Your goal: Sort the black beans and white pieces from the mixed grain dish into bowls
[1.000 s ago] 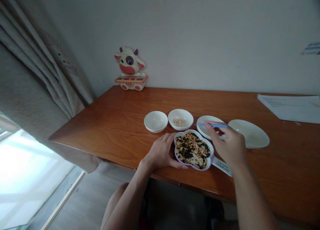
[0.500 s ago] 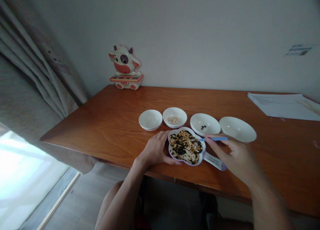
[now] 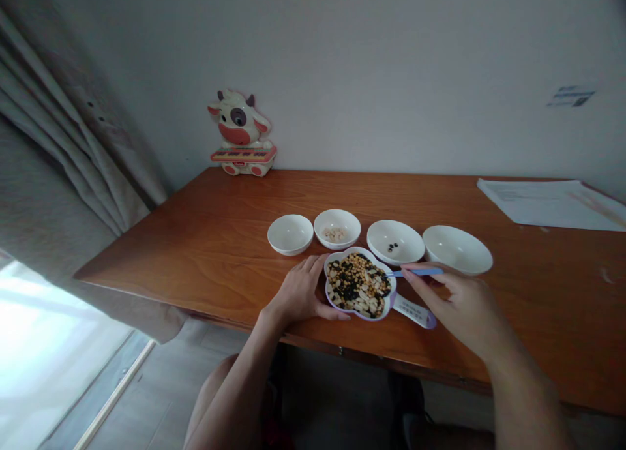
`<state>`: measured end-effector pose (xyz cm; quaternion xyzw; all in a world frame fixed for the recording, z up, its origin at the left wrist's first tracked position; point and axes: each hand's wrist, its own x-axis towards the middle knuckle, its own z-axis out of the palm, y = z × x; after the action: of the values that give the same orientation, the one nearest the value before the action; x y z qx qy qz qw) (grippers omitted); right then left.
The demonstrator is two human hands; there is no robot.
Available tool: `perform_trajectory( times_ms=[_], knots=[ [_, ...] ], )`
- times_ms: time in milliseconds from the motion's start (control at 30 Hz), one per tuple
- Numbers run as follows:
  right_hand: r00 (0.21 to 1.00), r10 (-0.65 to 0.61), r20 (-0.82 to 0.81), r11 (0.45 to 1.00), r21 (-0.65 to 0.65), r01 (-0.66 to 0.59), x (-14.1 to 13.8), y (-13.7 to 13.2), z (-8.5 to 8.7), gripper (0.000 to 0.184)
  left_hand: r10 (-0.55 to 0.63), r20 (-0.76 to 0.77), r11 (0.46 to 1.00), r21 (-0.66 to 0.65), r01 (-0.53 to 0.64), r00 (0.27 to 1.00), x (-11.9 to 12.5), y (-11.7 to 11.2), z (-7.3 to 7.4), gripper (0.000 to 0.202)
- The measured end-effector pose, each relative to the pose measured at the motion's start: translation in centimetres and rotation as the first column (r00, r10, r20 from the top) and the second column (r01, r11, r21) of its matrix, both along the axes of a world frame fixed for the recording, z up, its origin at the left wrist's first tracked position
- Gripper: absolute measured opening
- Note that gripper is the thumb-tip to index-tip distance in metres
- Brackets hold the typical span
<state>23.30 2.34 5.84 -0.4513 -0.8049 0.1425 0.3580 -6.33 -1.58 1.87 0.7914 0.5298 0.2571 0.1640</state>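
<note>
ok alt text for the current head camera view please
A person's right hand holds a blue tool, its tip at a scalloped dish of yellow, black and pale pieces; the left hand holds the dish's side. Four white bowls stand beyond it on a wooden table, with a toy cow at the back left.

The cow toy (image 3: 239, 134) and draped curtain (image 3: 53, 143) suggest a home.
</note>
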Motion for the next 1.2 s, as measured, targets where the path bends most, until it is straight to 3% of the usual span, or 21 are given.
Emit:
perform_trajectory(
  times_ms=[433, 1000, 1200],
  knots=[
    [0.998, 0.014, 0.064, 0.997, -0.083, -0.008, 0.2, 0.4, -1.0, 0.025, -0.003, -0.01, 1.0, 0.01, 0.003, 1.0, 0.0, 0.1, -0.3, 0.106],
    [0.995, -0.002, 0.1, 0.999, -0.042, 0.006, -0.1, 0.5, -1.5, 0.024, -0.002, -0.004, 1.0, -0.001, 0.002, 1.0, 0.1, 0.1, -0.1, 0.105],
    [0.998, -0.018, 0.053, 1.0, 0.026, 0.017, -0.1, 0.5, -1.3, 0.025, 0.008, -0.012, 1.0, -0.013, -0.008, 1.0, 0.1, 0.0, 0.0, 0.105]
  ],
)
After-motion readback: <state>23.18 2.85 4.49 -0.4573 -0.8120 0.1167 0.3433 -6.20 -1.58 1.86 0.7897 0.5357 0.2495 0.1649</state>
